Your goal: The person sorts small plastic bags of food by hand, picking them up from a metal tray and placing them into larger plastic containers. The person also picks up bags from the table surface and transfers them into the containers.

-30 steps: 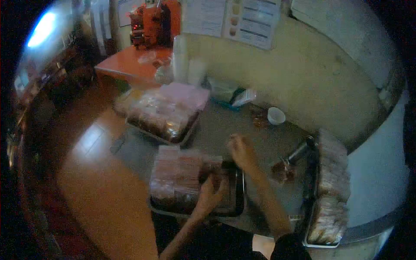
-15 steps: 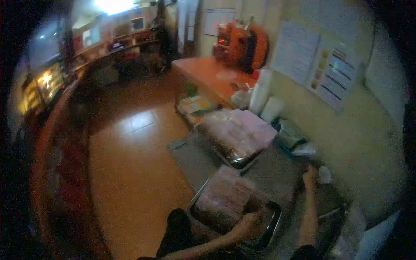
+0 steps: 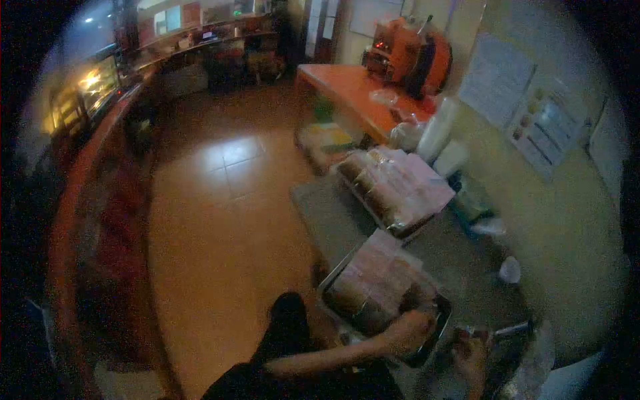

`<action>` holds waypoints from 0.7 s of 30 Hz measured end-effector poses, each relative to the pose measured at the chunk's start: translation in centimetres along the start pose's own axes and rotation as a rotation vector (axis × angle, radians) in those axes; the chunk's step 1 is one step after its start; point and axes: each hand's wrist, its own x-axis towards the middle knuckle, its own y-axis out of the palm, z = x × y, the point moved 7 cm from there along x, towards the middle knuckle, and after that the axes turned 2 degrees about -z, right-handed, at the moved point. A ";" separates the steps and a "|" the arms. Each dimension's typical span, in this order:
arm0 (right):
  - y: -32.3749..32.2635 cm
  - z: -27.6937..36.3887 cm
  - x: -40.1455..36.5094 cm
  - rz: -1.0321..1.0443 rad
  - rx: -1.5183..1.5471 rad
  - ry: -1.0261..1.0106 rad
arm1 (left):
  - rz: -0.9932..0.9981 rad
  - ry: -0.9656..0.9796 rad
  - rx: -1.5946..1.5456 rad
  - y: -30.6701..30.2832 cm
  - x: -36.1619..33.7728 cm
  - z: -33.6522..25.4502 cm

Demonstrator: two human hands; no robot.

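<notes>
My left hand rests at the right end of the near dark tray, fingers curled in; whatever they hold is hidden. Beside them in the tray is a small dark brown piece. Pale pink sheets or wrappers cover much of the tray, with brown pieces in clear wrap along its left side. To the right of the tray, my right hand is closed at the fingertips, near a small reddish and white thing too blurred to name.
A second tray of clear-wrapped brown pieces with pink paper stands farther back on the grey table. Along the wall are stacked white cups, a teal container and a white round item. An orange bag sits on the orange table.
My right hand has come back from the wall side of the table to beside the near tray. My left hand stays at the tray's right end. The camera view has shifted.
</notes>
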 end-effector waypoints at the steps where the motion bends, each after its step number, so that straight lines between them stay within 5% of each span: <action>1: 0.1 1.1 -0.7 -0.031 -0.163 -0.033 | 0.007 -0.010 0.008 0.3 0.0 -0.1; 5: 0.2 10.1 -2.6 -0.218 -0.803 -0.188 | 0.014 -0.005 0.055 0.9 0.4 -1.2; 8: 0.2 6.6 -0.7 -0.439 -0.825 -0.230 | 0.064 0.032 0.092 1.5 0.5 -1.2; 10: -0.4 5.7 -0.9 -0.493 -0.624 -0.171 | 0.131 0.050 0.176 1.3 0.3 -1.6; 12: -2.0 5.4 -1.3 -0.460 -0.376 -0.059 | -0.012 0.128 0.116 1.0 -0.4 -2.1; 15: -2.6 4.3 -3.6 -0.707 0.266 -0.236 | -0.132 0.208 -0.127 3.0 -0.3 -1.3; 18: -0.8 6.0 -7.3 -0.872 0.787 -0.314 | 0.081 -0.103 -0.552 4.2 -0.8 -2.4; 21: 3.0 9.2 -7.7 -0.303 1.291 -0.186 | 0.247 -0.079 -0.717 5.1 -1.5 -3.2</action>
